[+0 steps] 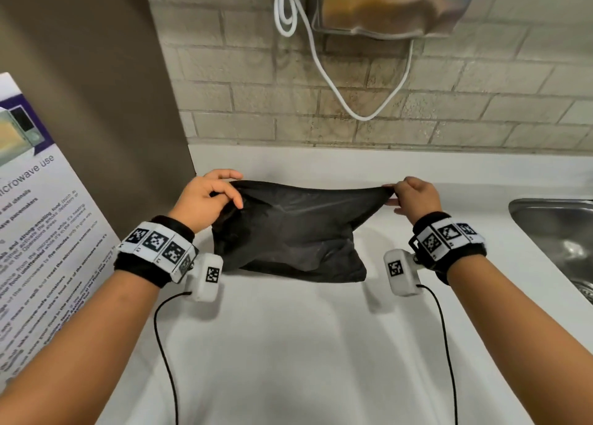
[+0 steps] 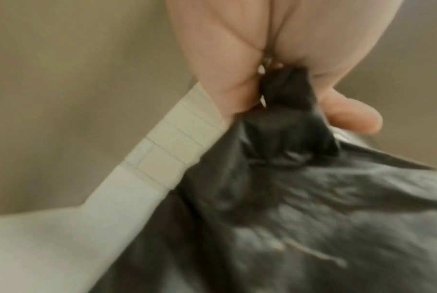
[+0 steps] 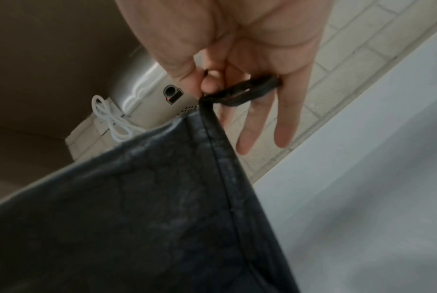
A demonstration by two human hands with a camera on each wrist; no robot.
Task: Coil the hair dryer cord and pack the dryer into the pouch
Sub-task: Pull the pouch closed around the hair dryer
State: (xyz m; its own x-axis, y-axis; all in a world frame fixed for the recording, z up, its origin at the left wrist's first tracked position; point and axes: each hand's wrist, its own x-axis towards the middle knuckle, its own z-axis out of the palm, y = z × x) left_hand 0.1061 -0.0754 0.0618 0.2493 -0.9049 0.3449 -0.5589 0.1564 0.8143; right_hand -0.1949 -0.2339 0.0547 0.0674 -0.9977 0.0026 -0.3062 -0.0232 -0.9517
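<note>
Black pouch (image 1: 288,229) stretches crosswise between both hands: left hand (image 1: 205,200) bunches one corner, right hand (image 1: 414,197) pinches the other (a drawstring loop, probably).

I can read words on the white and purple paper poster (image 1: 48,232) leaning at my left. Big letters say "microwave use". Smaller lines say "pacemakers" and "five minutes". The rest is too small to read.

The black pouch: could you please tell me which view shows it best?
The head view: the whole black pouch shows, stretched between the left hand and right hand. The wrist views show only a gripped, blurred corner each.
</note>
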